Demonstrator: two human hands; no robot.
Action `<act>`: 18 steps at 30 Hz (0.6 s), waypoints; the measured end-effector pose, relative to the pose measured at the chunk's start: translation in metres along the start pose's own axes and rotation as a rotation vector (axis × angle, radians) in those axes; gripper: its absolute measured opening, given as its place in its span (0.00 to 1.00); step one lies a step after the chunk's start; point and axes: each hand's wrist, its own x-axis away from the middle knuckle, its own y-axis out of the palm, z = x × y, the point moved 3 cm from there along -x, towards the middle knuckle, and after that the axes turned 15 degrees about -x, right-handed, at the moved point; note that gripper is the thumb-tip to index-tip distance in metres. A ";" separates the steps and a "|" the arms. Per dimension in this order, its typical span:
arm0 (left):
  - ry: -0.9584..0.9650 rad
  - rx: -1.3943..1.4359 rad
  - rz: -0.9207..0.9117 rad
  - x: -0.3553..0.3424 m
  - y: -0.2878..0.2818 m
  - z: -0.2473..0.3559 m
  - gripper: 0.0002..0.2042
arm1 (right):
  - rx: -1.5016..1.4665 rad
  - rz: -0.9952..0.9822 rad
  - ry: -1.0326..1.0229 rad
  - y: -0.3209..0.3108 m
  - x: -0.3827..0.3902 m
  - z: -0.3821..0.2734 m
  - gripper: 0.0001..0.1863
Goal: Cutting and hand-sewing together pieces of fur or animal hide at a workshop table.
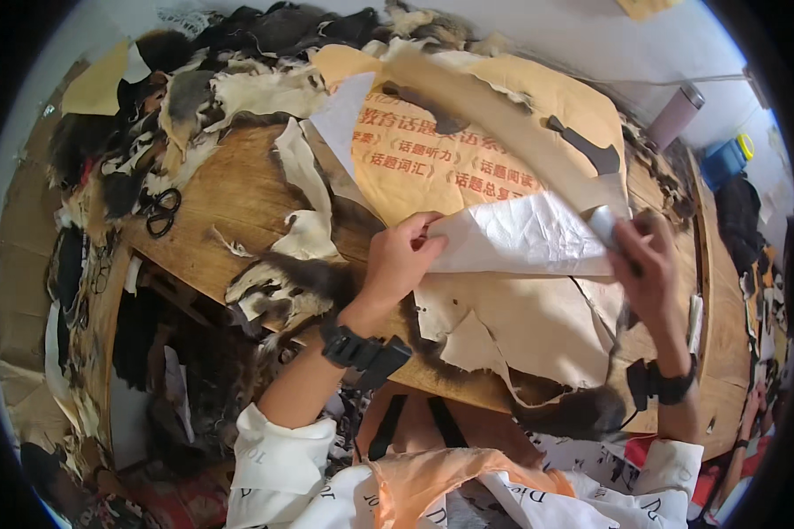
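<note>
My left hand (406, 254) pinches the left end of a folded-over flap of a large paper sheet (494, 172). The sheet is tan with red print outside and shiny white on the flap (520, 234). At the flap's right end, my right hand (648, 264) is closed and slightly smeared; it seems to grip the paper there. A blurred tan band (503, 123) slants across the sheet to this hand. Under the flap lies a pale hide (529, 326) with dark fur edges. On the sheet rests a black tool (587, 145) with a flared end.
Black-handled scissors (161, 213) lie left on the wooden table (212, 194). Fur scraps (300, 286) lie beside my left arm, with a heap of furs (273, 40) behind. A pink flask (677, 115) and a blue container (725, 160) stand far right. Another person's arm (748, 419) shows lower right.
</note>
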 end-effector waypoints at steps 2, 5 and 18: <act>-0.028 -0.066 -0.079 0.018 -0.009 0.013 0.16 | 0.138 0.079 -0.105 -0.046 0.000 -0.019 0.20; 0.140 -0.176 -0.224 0.044 -0.024 0.026 0.09 | 0.198 0.174 -0.029 -0.088 0.012 -0.041 0.22; 0.494 -0.563 0.037 0.096 -0.014 0.024 0.09 | -0.138 -0.353 0.075 0.037 0.063 -0.005 0.21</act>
